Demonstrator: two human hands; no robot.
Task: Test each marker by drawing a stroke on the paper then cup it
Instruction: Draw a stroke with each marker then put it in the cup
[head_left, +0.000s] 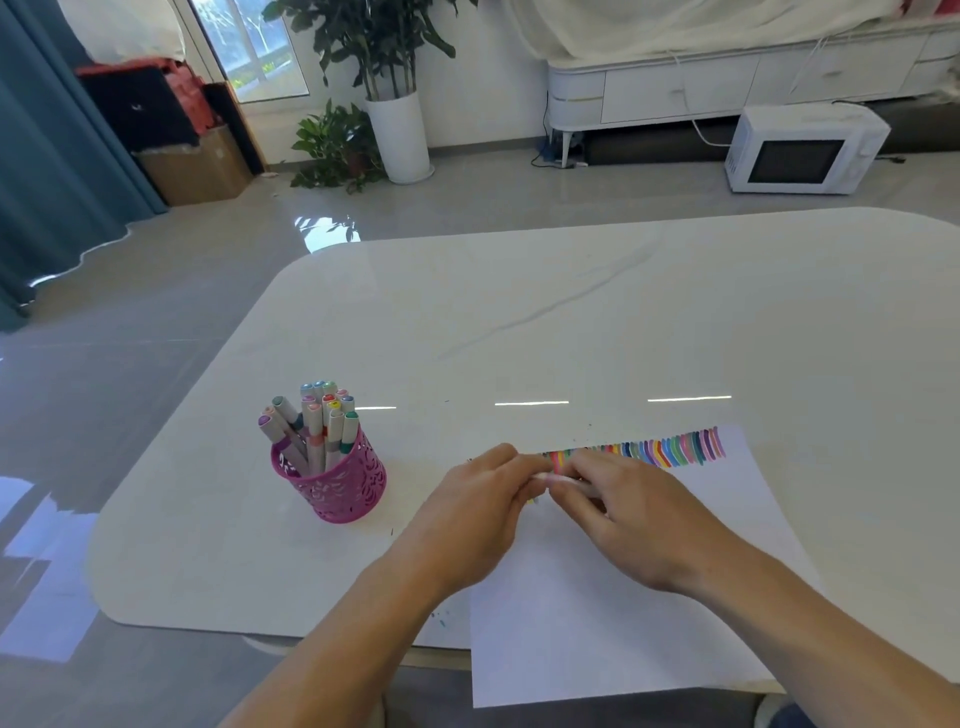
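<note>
A white sheet of paper (623, 613) lies at the table's near edge, with a row of several coloured strokes (660, 452) along its far edge. A pink perforated cup (337, 483) to the left holds several capped markers (317, 421). Above the paper's far left corner my left hand (472, 514) and my right hand (623, 514) meet. Between them they hold one pale marker (558, 480), each hand pinching one end. Fingers hide most of the marker, so its cap and tip cannot be made out.
The white marble table (571, 322) stretches far beyond the paper. Its rounded left edge drops to a glossy grey floor. Potted plants (395, 104), a cardboard box (192, 166) and a white microwave (802, 153) stand on the floor beyond the table.
</note>
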